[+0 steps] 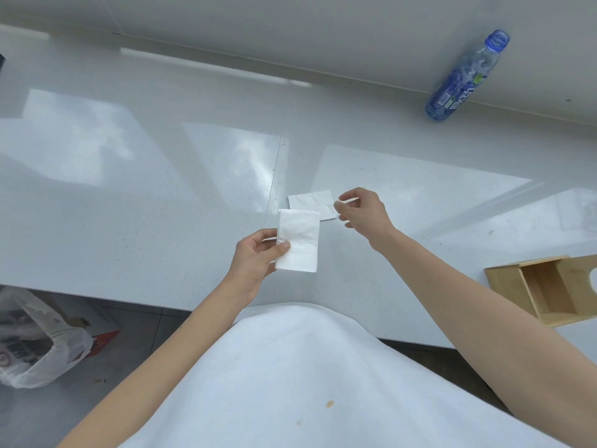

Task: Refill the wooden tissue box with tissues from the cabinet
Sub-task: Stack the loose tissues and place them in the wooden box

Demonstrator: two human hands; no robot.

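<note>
The left hand [255, 263] has a folded white tissue [298, 240] in its grip, thumb pressed on the near face along the left edge and the fingers curled behind it, so the tissue stands up off the worktop [129, 195] with its long side running away from the person. The right hand [363, 211] is just beyond and to the right, fingers loosely bent and partly apart; its fingertips are at the right edge of a second tissue [315, 202], but I cannot tell whether they actually pinch it or only touch it. That second tissue appears to lie flat on the worktop, its near edge hidden behind the top of the held one.

The wooden tissue box [549, 292] sits well off to the right, close to the worktop's near edge, lying with its open side towards the person and nothing visible inside; part of it runs out of view.

Far back on the right a blue plastic bottle [465, 76], without a cap, stands by the wall. Down on the floor to the left is a crumpled white plastic bag [38, 344].
</note>
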